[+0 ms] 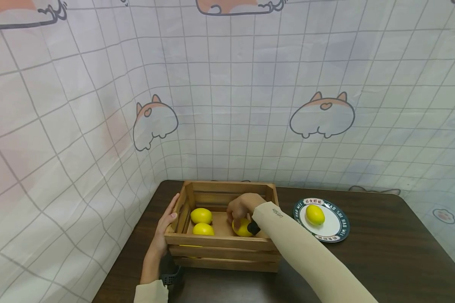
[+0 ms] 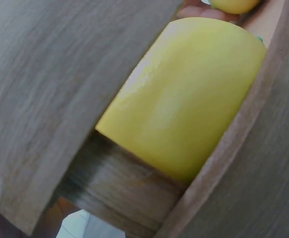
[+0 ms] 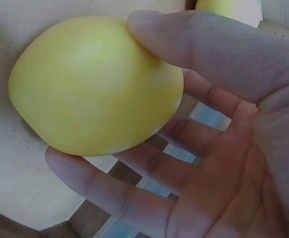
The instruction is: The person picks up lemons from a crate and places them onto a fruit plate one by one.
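A slatted wooden crate [image 1: 227, 242] holds several lemons, two of them [image 1: 201, 216] [image 1: 203, 229] at its left side. My right hand [image 1: 246, 207] reaches into the crate's right half, thumb and fingers round a lemon [image 1: 241, 227]. The right wrist view shows that lemon [image 3: 94, 87] between the thumb and fingers of the hand [image 3: 218, 148], close to the crate's floor. Against the crate's left end rests my left hand [image 1: 164, 227], its fingers extended along the outside. A lemon [image 2: 184, 99] shows between the slats in the left wrist view.
Right of the crate, a white plate [image 1: 331, 221] with a dark green lettered rim carries one lemon [image 1: 315, 215]. The dark wooden table [image 1: 386, 248] backs onto a checked cloth [image 1: 242, 71] with cartoon animals, which also hangs along the left side.
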A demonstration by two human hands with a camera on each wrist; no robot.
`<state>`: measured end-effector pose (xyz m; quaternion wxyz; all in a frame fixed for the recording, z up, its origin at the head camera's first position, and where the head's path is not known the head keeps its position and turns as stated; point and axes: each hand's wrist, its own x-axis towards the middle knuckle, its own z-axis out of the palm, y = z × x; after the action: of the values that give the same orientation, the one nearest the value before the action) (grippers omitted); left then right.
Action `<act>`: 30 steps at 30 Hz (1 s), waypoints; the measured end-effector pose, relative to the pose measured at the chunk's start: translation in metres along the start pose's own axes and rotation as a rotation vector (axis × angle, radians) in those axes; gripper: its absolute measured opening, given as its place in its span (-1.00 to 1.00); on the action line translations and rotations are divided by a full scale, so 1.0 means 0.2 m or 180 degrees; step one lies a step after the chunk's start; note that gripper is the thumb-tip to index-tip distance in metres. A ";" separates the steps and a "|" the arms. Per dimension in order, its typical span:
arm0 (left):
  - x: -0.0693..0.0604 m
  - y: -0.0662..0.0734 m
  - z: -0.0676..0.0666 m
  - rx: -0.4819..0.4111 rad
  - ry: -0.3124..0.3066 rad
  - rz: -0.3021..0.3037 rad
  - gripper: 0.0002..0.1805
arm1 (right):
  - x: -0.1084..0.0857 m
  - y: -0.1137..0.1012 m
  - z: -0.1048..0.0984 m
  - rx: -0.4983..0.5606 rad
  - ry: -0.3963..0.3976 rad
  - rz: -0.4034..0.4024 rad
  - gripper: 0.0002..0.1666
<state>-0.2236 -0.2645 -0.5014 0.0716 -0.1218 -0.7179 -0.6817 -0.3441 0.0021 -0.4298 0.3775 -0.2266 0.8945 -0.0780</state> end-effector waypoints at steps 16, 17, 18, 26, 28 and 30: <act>0.00 0.01 0.01 -0.0027 -0.0003 -0.0004 -0.32 | -0.06 -0.01 -0.06 0.0683 -0.0157 -0.0711 -0.64; -0.01 0.01 0.01 -0.0023 -0.0006 0.0001 -0.32 | -0.06 -0.01 -0.06 0.0734 -0.0164 -0.0761 -0.63; -0.01 0.01 0.01 -0.0024 -0.0004 0.0009 -0.32 | -0.07 -0.01 -0.07 0.0795 -0.0173 -0.0806 -0.62; 0.00 -0.01 0.00 -0.0037 0.0009 -0.0029 -0.33 | -0.10 -0.01 -0.12 0.1190 -0.0200 -0.1062 -0.68; 0.00 -0.01 0.00 -0.0035 0.0007 -0.0044 -0.33 | -0.11 0.00 -0.13 0.1210 -0.0160 -0.1184 -0.66; 0.00 -0.01 0.00 -0.0030 0.0009 -0.0057 -0.33 | -0.12 0.00 -0.14 0.1249 -0.0121 -0.1311 -0.65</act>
<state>-0.2250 -0.2655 -0.5039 0.0659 -0.1148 -0.7156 -0.6859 -0.3485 0.0131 -0.3951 0.4071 -0.3275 0.7902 -0.3205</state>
